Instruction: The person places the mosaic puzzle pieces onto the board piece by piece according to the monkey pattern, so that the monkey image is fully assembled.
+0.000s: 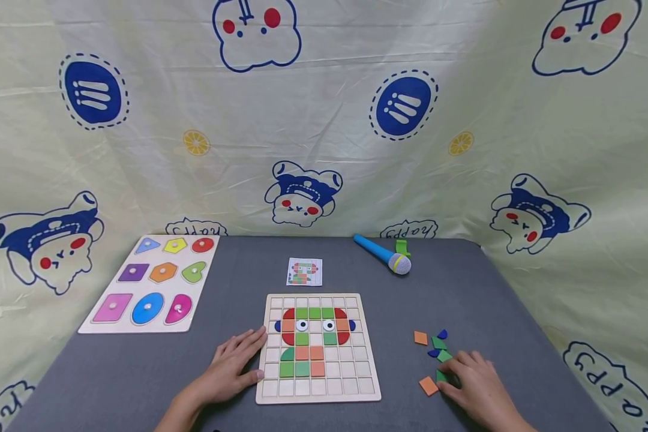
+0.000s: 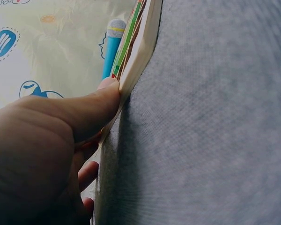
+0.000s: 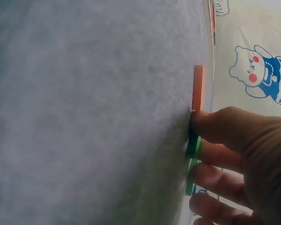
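Note:
Beside the left edge of a wooden grid board [image 1: 351,390], my left hand [image 1: 232,369] lies with fingers extended, the thumb [image 2: 110,91] against the rim. On the board, red, green, orange and blue tiles and two eye tiles form a figure. At the right, my right hand [image 1: 477,384] pinches a green tile [image 3: 193,146] between thumb and fingers, low at the tabletop. Next to it lies an orange tile [image 1: 428,386]. Just beyond the fingertips are more loose pieces: another orange tile [image 1: 420,338], a blue piece [image 1: 442,333] and green tiles [image 1: 438,343].
A small picture card [image 1: 305,281] lies behind the board. Farther back are a blue toy microphone [image 1: 375,249] and a green object [image 1: 402,246]. A white shape puzzle board [image 1: 135,328] occupies the table's left side. A printed cloth [image 1: 324,120] hangs behind the grey table [image 1: 237,300].

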